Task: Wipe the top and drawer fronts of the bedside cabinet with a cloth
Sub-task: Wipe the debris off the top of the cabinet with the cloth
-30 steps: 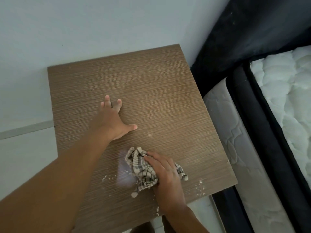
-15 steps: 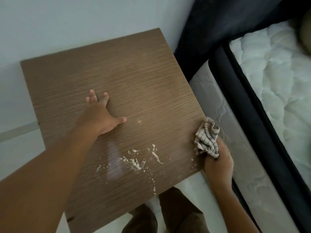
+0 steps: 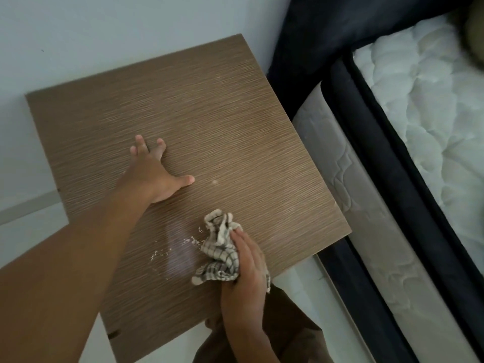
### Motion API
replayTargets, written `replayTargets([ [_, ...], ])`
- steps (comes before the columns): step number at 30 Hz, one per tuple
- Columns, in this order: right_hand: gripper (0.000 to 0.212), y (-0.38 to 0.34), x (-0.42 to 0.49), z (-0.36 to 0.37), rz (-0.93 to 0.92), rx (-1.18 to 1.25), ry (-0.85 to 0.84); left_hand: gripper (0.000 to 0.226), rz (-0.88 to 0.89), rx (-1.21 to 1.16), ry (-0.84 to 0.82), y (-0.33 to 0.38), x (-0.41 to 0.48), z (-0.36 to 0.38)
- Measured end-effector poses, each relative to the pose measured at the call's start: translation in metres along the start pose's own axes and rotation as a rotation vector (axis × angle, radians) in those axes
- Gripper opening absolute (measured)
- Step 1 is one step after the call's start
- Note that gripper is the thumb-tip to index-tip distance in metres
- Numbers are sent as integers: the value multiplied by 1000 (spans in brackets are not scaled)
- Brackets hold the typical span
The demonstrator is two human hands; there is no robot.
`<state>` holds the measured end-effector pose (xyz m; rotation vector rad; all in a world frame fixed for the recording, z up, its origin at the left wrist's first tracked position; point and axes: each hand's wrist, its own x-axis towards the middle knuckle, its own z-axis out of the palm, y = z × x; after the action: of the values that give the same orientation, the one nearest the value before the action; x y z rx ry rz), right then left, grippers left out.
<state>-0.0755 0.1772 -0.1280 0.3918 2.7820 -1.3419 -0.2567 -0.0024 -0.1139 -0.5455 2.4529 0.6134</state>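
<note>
I look down on the brown wood-grain top of the bedside cabinet. My left hand lies flat on the top near its middle, fingers spread. My right hand presses a crumpled checked cloth onto the top near the front edge, its fingers lying over the cloth. White crumbs are scattered just left of the cloth, beside a damp streak. The drawer fronts are hidden below the top.
A pale wall stands behind the cabinet. A bed with a dark frame and a white quilted mattress runs along the right side, close to the cabinet's right edge. White floor shows below the front edge, with my legs there.
My right hand has brought the cloth back from the cabinet's right edge to the front middle of the top, over some of the crumbs. My left hand has stayed flat in place.
</note>
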Motion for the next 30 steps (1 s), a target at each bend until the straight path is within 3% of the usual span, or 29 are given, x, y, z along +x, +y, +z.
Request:
replayTargets([
  [6, 43, -38, 38, -31, 5, 227, -77, 112, 13, -15, -1, -1, 0, 0],
  [10, 23, -55, 95, -67, -130, 138, -159, 113, 12, -36, -5, -1, -1, -1],
  [18, 37, -64, 221, -54, -429, -61, -237, 111, -18, -76, -7, 3, -4, -2],
  [22, 41, -50, 262, -22, -448, -240, -326, 112, -26, -127, 7, 4, -6, -1],
  [26, 64, -34, 246, -3, -563, -327, -468, 98, -71, -190, -3, 3, -2, -1],
  [30, 58, -13, 198, -13, -813, -263, -690, 72, -114, -272, -5, 5, 4, -4],
])
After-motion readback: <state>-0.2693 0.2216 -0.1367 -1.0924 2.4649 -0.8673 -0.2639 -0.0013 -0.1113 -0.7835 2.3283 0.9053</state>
